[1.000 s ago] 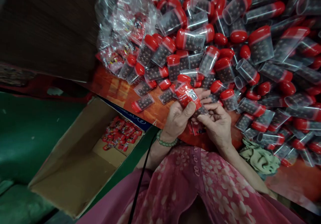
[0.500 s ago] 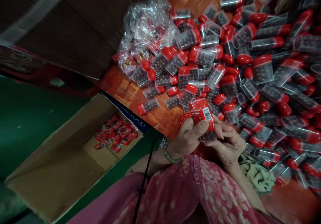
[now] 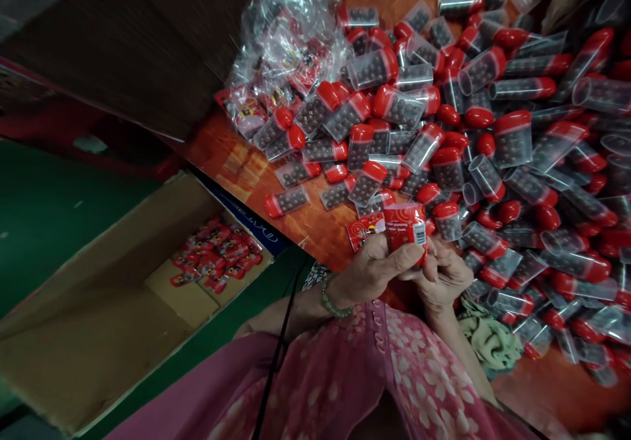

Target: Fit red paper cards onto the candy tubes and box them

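Observation:
A shiny red packet point(image 3: 405, 226) with a barcode is held upright between my two hands, near the table's front edge. My left hand point(image 3: 369, 270) grips its left side, thumb laid across the front. At the lower right corner, my right hand point(image 3: 442, 274) has its fingers curled and pressed against the packet; its lower end is hidden by the fingers. Just behind my left hand, a second red packet point(image 3: 363, 231) lies on the table. Right beyond lie clear tubes with red caps, full of dark balls, such as this tube point(image 3: 369, 183).
Many more capped tubes point(image 3: 513, 139) spread over the orange table point(image 3: 236, 170). A clear plastic bag point(image 3: 286, 45) of red packets sits at the back left. Below left, an open cardboard box point(image 3: 98, 335) holds small red pieces point(image 3: 217, 256). A green cloth point(image 3: 493, 341) lies at right.
The packet has turned more upright and moved slightly right. The clear tube end with dark balls seen beneath it between my hands is now hidden. The whole view has shifted a little.

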Demonstrator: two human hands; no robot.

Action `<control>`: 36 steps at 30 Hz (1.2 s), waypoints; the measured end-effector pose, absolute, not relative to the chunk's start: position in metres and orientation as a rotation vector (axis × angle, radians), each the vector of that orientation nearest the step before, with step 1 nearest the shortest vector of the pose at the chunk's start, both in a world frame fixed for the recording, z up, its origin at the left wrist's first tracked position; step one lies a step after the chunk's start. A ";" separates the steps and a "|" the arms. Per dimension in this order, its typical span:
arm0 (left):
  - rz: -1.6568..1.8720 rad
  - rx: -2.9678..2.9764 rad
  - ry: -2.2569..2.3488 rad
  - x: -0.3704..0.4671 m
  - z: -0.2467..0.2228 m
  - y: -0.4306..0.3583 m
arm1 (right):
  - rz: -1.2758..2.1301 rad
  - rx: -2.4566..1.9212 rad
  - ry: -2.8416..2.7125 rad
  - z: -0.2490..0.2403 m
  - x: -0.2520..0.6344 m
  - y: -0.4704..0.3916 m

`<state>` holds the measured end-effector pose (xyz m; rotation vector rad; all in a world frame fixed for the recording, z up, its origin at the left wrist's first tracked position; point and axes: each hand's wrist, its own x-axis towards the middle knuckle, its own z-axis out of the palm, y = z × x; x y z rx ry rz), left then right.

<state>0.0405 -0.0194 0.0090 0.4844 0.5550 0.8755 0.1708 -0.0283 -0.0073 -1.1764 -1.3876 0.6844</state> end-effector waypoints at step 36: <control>1.050 0.697 0.743 -0.008 0.015 -0.032 | 0.938 -1.178 -1.749 0.003 0.157 -0.034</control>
